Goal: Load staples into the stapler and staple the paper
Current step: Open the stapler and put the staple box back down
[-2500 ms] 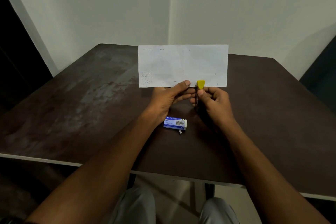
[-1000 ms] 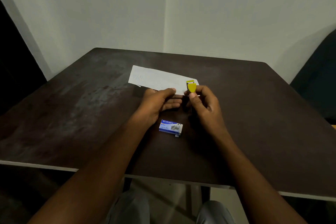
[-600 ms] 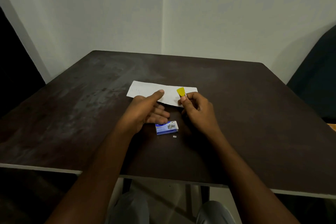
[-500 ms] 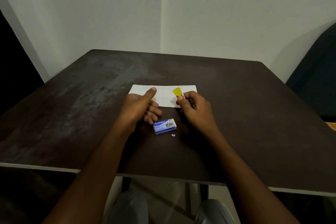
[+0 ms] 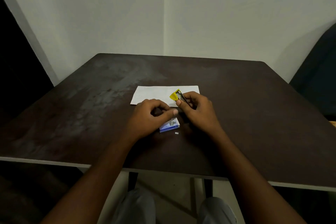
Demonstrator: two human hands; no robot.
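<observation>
A white sheet of paper (image 5: 156, 93) lies flat on the dark table (image 5: 91, 111), just beyond my hands. My right hand (image 5: 198, 112) grips a small stapler (image 5: 177, 95) with a yellow tip and a metal body, held tilted over the paper's right part. My left hand (image 5: 151, 120) hovers curled over the table with its thumb pointing right; nothing shows in it. It partly covers a blue and white staple box (image 5: 171, 125) that lies between my hands. A tiny white scrap (image 5: 176, 133) rests just in front of the box.
The table's front edge (image 5: 54, 162) runs across the lower view, with my knees below it. A pale wall corner stands behind the table. A dark chair back (image 5: 316, 71) rises at the right and a dark opening fills the far left.
The paper went from held upright to lying flat on the table. My left hand let go of it and drew back over the staple box. My right hand kept the stapler and tilted it.
</observation>
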